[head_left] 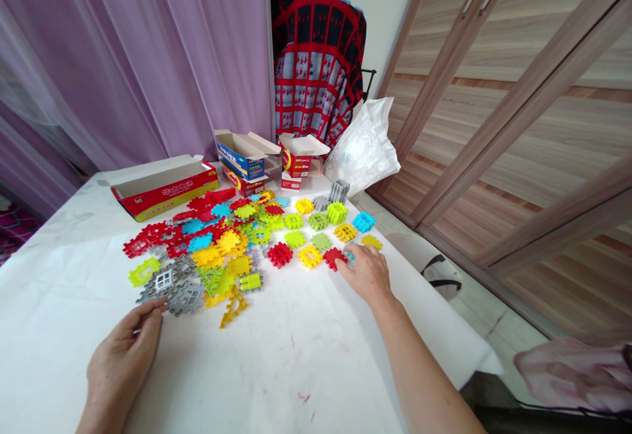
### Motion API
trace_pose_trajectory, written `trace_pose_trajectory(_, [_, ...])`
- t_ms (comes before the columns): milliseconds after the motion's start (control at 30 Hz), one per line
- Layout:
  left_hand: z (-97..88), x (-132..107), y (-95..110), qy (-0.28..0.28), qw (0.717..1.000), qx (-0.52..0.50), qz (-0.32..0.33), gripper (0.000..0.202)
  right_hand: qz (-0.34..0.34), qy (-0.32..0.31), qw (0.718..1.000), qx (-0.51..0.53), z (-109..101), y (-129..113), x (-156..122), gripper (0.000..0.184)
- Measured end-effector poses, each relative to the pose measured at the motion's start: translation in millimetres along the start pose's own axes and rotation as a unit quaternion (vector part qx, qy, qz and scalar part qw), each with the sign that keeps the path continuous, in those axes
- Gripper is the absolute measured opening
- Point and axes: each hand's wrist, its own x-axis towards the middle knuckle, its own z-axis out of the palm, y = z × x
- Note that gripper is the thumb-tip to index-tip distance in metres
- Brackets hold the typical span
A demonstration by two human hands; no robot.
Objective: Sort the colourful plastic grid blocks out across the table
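Observation:
My right hand (368, 274) rests at the right of the table, thumb and fingers closed on a red interlocking building block (334, 259). A bit of light blue block (350, 255) shows beside its fingertips. At the lower left, my left hand (127, 345) has its thumb and fingers pinched together at the edge of the grey building pieces (186, 298); whatever lies between the tips is hidden. A white window piece (164, 280) sits among the grey ones. Near the right hand are a yellow block (309, 256), a red block (280, 255) and a flat yellow piece (371, 242).
Red pieces (148, 238) and other coloured ones form a loose heap at centre left. Behind them stand a long red box (168, 190), a blue box (241, 161) and smaller red boxes (296, 162). A white plastic bag (368, 147) slumps at the table's back right edge.

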Motion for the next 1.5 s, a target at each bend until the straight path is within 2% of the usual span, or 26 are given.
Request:
trace_pose_trajectory(133, [-1.8,0.0,1.5,-0.014,1.000,0.008,-0.011,0.035,-0.012,-0.020,0.999,-0.038,-0.5,-11.7,-1.1,0.042])
trace_pose_trajectory(233, [-1.7,1.3,1.1,-0.020,1.000,0.008,-0.013,0.037,-0.016,-0.022,0.998,-0.058,-1.1,-17.1,-0.7,0.045])
trace_pose_trajectory(667, [-0.3,0.4,0.6,-0.029,0.999,-0.003,-0.026,0.038,0.014,-0.044,0.996,-0.080,0.7,-25.7,1.4,0.037])
trace_pose_trajectory(933, [2.3,5.3,-8.8,-0.022,1.000,0.003,-0.009,0.038,0.012,-0.074,0.993,-0.095,-0.6,-29.5,6.3,0.033])
trace_pose_trajectory(1267, [-0.3,1.6,3.0,-0.028,0.999,-0.002,-0.028,0.038,0.016,-0.074,0.993,-0.088,-4.4,-16.7,-4.3,0.037])
trace_pose_trajectory(1500, [0.4,2.9,-0.4,-0.032,0.999,0.006,-0.025,0.039,0.011,-0.087,0.992,-0.087,-8.1,-17.2,-5.2,0.032])
